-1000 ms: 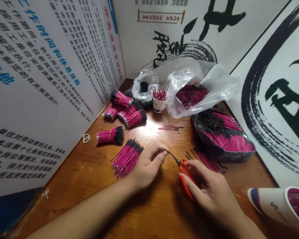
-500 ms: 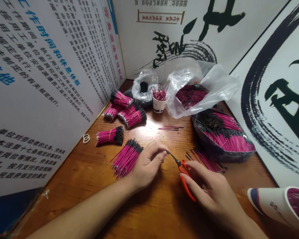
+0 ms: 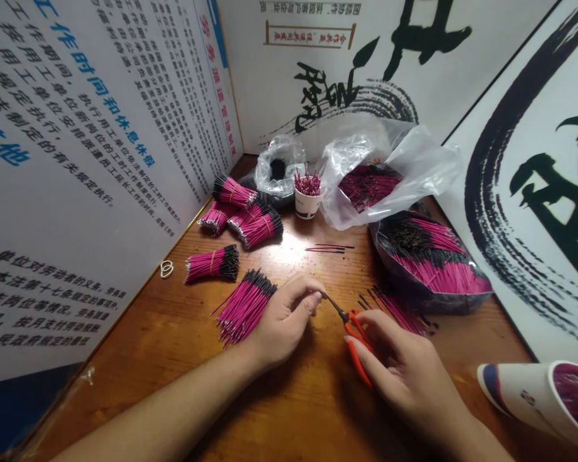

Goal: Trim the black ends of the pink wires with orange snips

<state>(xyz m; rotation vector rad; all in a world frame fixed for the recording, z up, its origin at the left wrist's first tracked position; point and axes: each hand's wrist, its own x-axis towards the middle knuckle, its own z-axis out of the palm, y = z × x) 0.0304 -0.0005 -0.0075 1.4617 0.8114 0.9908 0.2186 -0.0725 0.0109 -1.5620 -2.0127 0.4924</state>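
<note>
My right hand [image 3: 407, 359] grips orange-handled snips [image 3: 350, 319] at three o'clock from my left hand [image 3: 289, 317], whose fingertips [image 3: 313, 299] pinch together, contents hidden, for what seems close tip-work needing steadiness next.

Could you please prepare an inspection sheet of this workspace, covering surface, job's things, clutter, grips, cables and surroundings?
Surface: wooden table, dark specks on it.
Job's things: scissors; loose wires, pink with black ends, beside the left grip; tied bundles farther left; clear bag and dark bag, both with wires; back cup and right cup, also with wires.
Clutter: white bands near the left panel.
Grips: left, pinched at the scissors' tip, anything held too small to tell; right grip holds the scissors.
Cables: nothing seen besides the wires.
Surroundings: printed panels left, behind and right.
</note>
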